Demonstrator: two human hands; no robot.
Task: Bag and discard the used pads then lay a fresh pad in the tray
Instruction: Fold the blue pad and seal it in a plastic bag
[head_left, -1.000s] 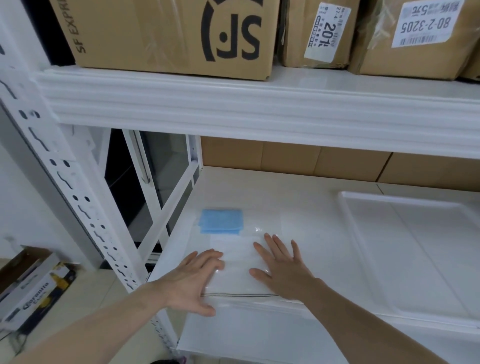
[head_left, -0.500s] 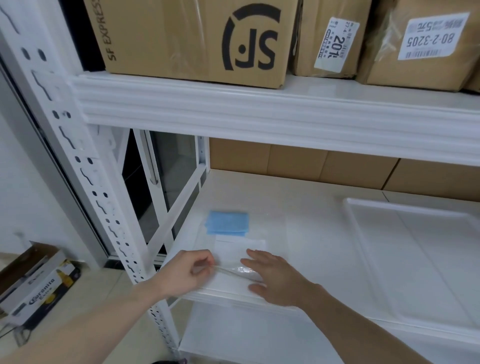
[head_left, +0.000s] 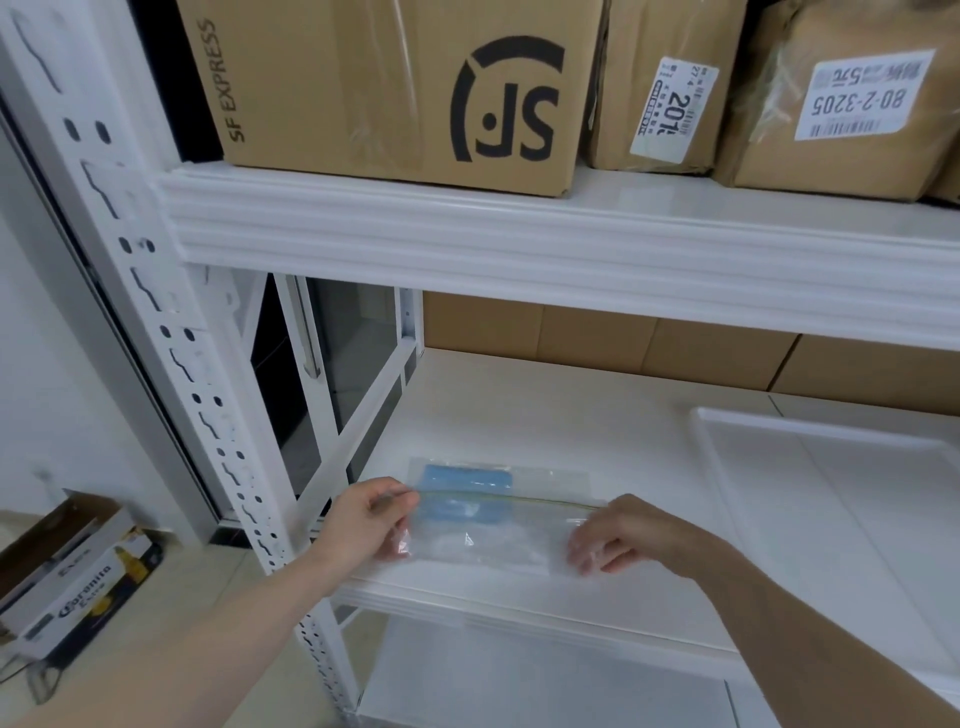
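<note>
bag: clear plastic zip bag (head_left: 493, 540), held up off the shelf in front of me, long side horizontal. Thin yellowish zip line runs across its top edge from my left hand to my right. Film is wrinkled and glossy, with glare patches low in the middle.
pad: blue folded pad (head_left: 467, 493) seen through the film at the bag's upper left, about 10 o'clock from the bag's centre. Can't tell if it sits inside the bag or lies on the shelf behind it.
left hand: my left hand (head_left: 371, 525) pinches the bag's left end, thumb and fingers curled on the zip corner, at 9 o'clock of the bag.
right hand: my right hand (head_left: 628, 540) grips the right end, fingers curled down over the film, at 3 o'clock of the bag. Fingertips show through the plastic.
shelf: white shelf board (head_left: 571, 415) under the bag; bag is near its front edge.
tray: white tray (head_left: 711, 457) on the same shelf at 3 o'clock, well apart from the bag, partly cut by the frame edge.
upper shelf: SF Express carton (head_left: 395, 88) at 12 o'clock, two labelled brown parcels to its right.
floor: Corona box (head_left: 72, 577) at 9 o'clock, beside the rack's perforated post (head_left: 156, 322).
</note>
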